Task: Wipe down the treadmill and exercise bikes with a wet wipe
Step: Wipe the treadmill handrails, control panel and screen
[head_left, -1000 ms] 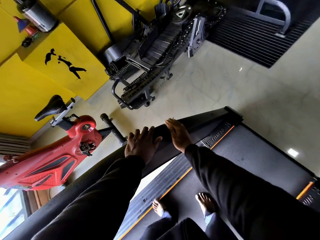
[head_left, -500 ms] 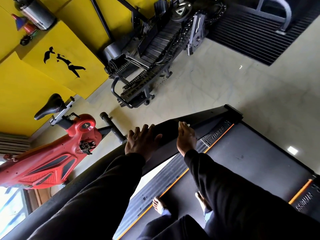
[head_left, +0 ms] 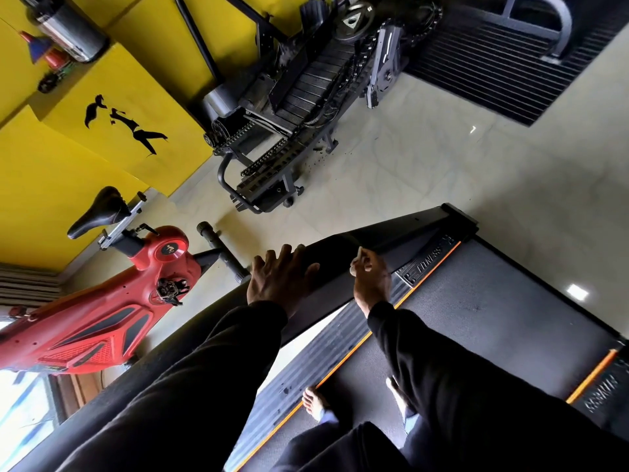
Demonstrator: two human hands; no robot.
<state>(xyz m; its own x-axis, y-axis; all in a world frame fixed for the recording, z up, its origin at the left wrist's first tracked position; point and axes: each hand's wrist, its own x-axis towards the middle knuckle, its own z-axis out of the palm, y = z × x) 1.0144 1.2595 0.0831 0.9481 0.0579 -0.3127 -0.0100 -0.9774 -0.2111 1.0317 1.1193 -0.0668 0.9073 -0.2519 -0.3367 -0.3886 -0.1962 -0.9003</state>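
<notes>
White wet wipe [head_left: 355,264] is pinched in the curled right hand [head_left: 372,279] against the black treadmill side rail [head_left: 401,238]. Left hand [head_left: 279,279] is laid flat, fingers spread, empty. Red exercise bike [head_left: 102,311] is stood beside.

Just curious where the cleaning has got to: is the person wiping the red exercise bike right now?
No, both hands are on the black treadmill rail, while the red exercise bike stands untouched beside it.
</notes>
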